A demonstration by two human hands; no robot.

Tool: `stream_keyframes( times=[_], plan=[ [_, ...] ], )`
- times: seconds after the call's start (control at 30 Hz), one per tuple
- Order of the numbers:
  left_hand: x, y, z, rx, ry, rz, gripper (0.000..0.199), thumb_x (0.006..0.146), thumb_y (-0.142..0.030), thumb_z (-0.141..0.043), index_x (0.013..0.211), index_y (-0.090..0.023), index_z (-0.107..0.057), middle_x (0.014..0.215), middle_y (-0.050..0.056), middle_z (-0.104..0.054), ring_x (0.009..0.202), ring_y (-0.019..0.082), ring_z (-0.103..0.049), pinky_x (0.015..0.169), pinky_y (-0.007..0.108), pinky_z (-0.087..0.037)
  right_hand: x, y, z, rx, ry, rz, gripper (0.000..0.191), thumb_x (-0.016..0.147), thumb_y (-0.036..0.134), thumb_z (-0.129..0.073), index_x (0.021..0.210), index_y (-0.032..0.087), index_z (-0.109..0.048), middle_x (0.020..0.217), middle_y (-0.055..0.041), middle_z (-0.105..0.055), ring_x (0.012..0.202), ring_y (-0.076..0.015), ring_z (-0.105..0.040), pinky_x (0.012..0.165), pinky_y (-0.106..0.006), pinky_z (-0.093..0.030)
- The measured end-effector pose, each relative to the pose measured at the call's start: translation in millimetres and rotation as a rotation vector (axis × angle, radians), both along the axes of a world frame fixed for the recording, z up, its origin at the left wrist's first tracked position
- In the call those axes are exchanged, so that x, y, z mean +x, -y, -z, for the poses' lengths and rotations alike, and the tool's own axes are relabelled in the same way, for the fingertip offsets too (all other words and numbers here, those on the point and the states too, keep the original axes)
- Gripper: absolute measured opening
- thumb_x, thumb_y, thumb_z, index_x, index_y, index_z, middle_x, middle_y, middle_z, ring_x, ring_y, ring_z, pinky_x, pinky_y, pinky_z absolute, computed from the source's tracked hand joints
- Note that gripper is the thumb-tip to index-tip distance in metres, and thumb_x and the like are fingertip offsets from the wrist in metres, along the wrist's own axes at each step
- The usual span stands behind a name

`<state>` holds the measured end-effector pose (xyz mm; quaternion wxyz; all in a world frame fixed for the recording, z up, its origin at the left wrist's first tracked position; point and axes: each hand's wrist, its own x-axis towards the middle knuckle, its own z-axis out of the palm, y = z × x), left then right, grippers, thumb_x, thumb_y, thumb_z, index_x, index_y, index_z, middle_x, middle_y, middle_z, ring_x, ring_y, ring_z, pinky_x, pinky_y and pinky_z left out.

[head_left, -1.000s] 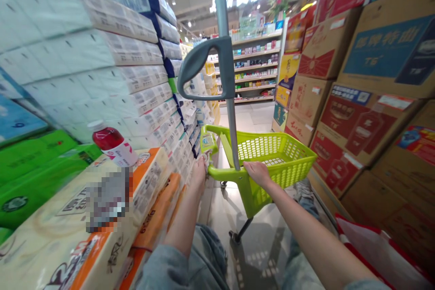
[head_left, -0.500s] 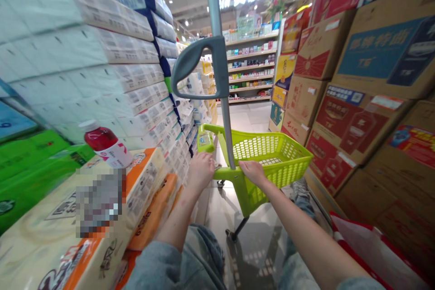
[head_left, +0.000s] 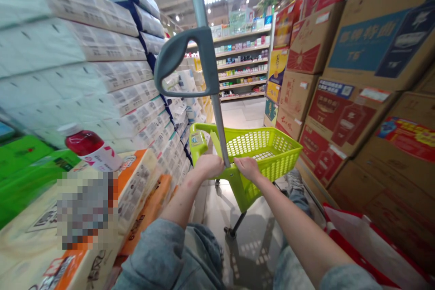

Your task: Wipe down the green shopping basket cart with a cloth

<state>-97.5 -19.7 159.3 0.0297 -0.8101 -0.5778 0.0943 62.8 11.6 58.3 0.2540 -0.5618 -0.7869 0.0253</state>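
Observation:
A lime-green cart with a perforated basket (head_left: 283, 161) stands in front of me, with a grey pole (head_left: 219, 118) rising from its near rim. That pole carries a grey looped handle (head_left: 209, 61). Just left of the pole's base, my left hand (head_left: 210, 166) is closed over the green rim. My right hand (head_left: 247, 167) grips the same rim just right of the pole, fingers curled over it. The basket looks empty through its open top.
Stacked white tissue packs (head_left: 112, 45) line the left. A red-capped-in-white bottle (head_left: 91, 147) lies tilted on an orange and cream pack (head_left: 27, 244). Cartons (head_left: 370, 50) wall the right side, above a red and white bag (head_left: 367, 240). Shelves (head_left: 243, 61) stand ahead.
My left hand has shifted right along the rim, nearer the pole, and closed more fully. The view has shifted slightly, so the cart and handle appear farther left.

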Motion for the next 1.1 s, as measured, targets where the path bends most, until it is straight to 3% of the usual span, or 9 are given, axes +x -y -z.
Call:
stream_keyframes(
  times=[0.2,0.5,0.77,1.1],
  plan=[
    [-8,3,0.4,-0.012,0.125,0.089,0.048,0.089,-0.04,-0.026,0.084,-0.016,-0.067,0.089,0.016,-0.069,0.085,0.027,-0.065,0.071,0.035,-0.048,5,-2,0.4,-0.006,0.007,-0.018,0.053,0.095,0.034,-0.026,0.064,0.02,-0.067,0.07,-0.0031,-0.07,0.063,-0.0124,-0.057,0.054,-0.026,-0.021],
    [-21,0,4.2,0.055,0.16,0.071,0.041,0.087,-0.035,-0.031,0.075,-0.016,-0.066,0.083,0.015,-0.069,0.081,0.025,-0.065,0.07,0.034,-0.047,-3,-2,-4.7,-0.034,0.03,-0.003,0.053,0.094,0.034,-0.026,0.069,0.02,-0.071,0.075,-0.0053,-0.071,0.066,-0.0144,-0.06,0.056,-0.025,-0.027],
    [-9,11,1.1,0.091,0.055,0.042,0.043,0.089,-0.033,-0.028,0.08,-0.015,-0.067,0.086,0.015,-0.069,0.083,0.027,-0.066,0.069,0.036,-0.048,-2,-7,-1.1,-0.032,0.021,0.023,0.052,0.094,0.034,-0.027,0.071,0.019,-0.072,0.077,-0.0073,-0.072,0.069,-0.0155,-0.062,0.058,-0.026,-0.03],
    [7,29,3.5,0.146,0.123,0.058,0.05,0.091,-0.041,-0.023,0.081,-0.014,-0.065,0.077,0.014,-0.068,0.076,0.026,-0.066,0.068,0.034,-0.047,14,-14,-3.7,-0.083,-0.022,-0.001,0.05,0.092,0.033,-0.029,0.067,0.017,-0.07,0.073,-0.0062,-0.07,0.067,-0.0143,-0.057,0.057,-0.025,-0.026]
  ],
)
